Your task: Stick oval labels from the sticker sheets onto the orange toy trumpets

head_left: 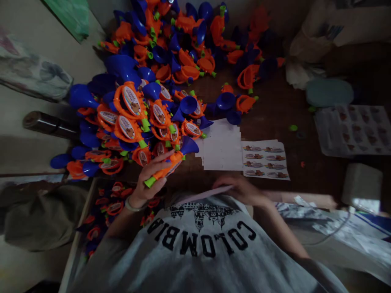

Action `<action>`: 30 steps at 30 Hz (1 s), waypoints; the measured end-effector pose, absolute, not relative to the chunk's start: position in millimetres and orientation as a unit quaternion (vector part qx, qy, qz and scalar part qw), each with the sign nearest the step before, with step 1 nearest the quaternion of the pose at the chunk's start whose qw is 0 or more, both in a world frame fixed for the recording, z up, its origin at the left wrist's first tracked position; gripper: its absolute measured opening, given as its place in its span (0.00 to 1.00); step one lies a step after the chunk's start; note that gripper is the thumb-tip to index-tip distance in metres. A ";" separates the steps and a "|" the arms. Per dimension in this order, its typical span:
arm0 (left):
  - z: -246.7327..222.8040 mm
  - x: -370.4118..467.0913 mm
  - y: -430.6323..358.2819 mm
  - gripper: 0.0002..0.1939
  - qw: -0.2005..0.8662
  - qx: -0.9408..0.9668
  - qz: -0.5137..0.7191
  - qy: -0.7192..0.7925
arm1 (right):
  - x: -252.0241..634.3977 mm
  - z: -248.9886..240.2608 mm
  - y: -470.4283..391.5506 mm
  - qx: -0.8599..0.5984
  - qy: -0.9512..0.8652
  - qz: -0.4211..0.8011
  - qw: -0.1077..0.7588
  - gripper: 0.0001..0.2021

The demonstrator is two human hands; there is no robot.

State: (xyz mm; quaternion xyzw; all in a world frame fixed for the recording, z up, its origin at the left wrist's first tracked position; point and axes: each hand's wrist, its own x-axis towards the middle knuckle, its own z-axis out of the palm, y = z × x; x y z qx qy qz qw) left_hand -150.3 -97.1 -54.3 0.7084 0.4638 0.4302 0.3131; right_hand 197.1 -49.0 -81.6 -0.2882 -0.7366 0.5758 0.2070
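Observation:
My left hand (pixel 153 177) is closed around a toy trumpet (pixel 172 163) with an orange body, a blue bell and a green mouthpiece. It is tilted, bell toward the upper right, at the edge of a heap of similar trumpets. Many in the near heap, such as one orange trumpet (pixel 133 101), carry oval stickers. My right hand (pixel 241 188), in front of my shirt, grips a thin pale sheet (pixel 207 194) seen nearly edge-on; its face is hidden. A sticker sheet (pixel 265 159) with printed ovals lies on the table just beyond that hand.
White paper sheets (pixel 222 146) lie beside the sticker sheet. More trumpets (pixel 186 61) are piled at the back, others in a box (pixel 114 199) below left. A dark bottle (pixel 50 124) stands left. Sticker sheets in plastic (pixel 354 130) and a beige device (pixel 362 187) are right.

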 end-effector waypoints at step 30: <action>-50.9 -6.7 -8.0 0.31 0.123 0.805 0.383 0.436 | 200.1 -57.2 -51.0 -0.453 -0.669 0.420 0.413 0.54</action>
